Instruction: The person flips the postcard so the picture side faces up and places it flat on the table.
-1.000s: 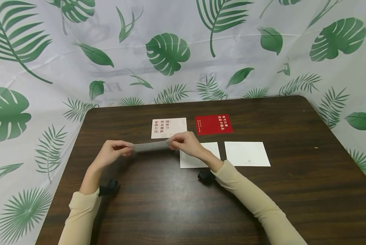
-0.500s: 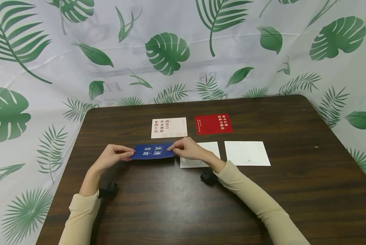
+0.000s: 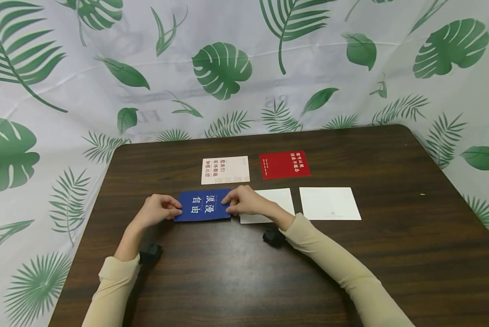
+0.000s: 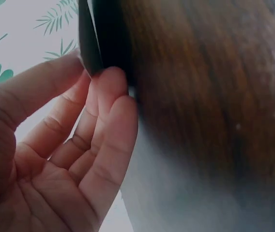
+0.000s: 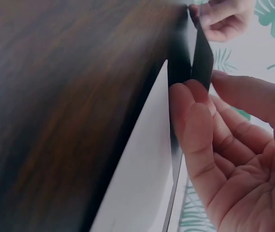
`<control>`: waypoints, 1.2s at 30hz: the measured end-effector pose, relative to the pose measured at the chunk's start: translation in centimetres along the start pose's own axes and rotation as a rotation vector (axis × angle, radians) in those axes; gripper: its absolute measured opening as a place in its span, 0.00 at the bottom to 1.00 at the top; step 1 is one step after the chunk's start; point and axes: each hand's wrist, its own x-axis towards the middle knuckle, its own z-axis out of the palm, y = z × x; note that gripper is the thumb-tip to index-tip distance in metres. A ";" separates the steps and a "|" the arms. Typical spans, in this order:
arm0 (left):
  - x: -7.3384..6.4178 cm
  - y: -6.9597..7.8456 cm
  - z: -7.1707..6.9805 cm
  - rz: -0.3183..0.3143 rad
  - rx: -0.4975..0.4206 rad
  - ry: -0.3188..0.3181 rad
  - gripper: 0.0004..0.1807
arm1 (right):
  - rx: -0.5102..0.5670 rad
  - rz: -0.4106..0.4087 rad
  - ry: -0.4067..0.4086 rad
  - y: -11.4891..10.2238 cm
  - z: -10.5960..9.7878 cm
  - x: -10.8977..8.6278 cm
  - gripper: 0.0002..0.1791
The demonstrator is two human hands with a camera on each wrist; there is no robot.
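Note:
A blue card with white lettering (image 3: 202, 205) lies close over the table at the left of the front row. My left hand (image 3: 158, 211) pinches its left edge between thumb and fingers; the left wrist view shows the card (image 4: 90, 48) edge-on. At the opposite edge, my right hand (image 3: 246, 200) holds the card between thumb and fingertips. In the right wrist view the card's dark side (image 5: 204, 60) spans both hands. A white card (image 3: 281, 200), partly hidden by my right hand, lies directly right of the blue one.
Farther back on the dark wooden table (image 3: 228, 281) lie a pale pink card with red lettering (image 3: 225, 170) and a red card (image 3: 284, 165). Another white card (image 3: 330, 204) is at the right of the front row. A leaf-patterned cloth (image 3: 244, 81) hangs behind the table.
The blue card, seen nearly edge-on a second ago, has been tilted flat and lowered toward the table, its lettered face now up. Both hands came down with it.

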 end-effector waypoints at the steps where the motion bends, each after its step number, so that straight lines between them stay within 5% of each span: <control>1: 0.0 0.0 0.1 -0.004 0.014 0.005 0.08 | -0.002 0.012 0.001 0.0 0.1 0.1 0.13; 14: 0.4 0.8 0.6 -0.008 0.159 0.057 0.10 | -0.052 0.151 -0.013 -0.9 0.9 0.7 0.14; 23: 0.4 1.5 0.7 -0.059 0.278 0.023 0.14 | -0.099 0.160 0.005 -1.4 0.9 0.9 0.12; 30: 0.2 1.2 0.8 -0.041 0.256 0.055 0.14 | -0.069 0.139 0.030 -1.0 0.7 0.7 0.12; 36: 0.6 1.3 1.2 0.052 0.145 0.126 0.10 | 0.002 0.098 0.076 -0.5 -0.3 0.0 0.12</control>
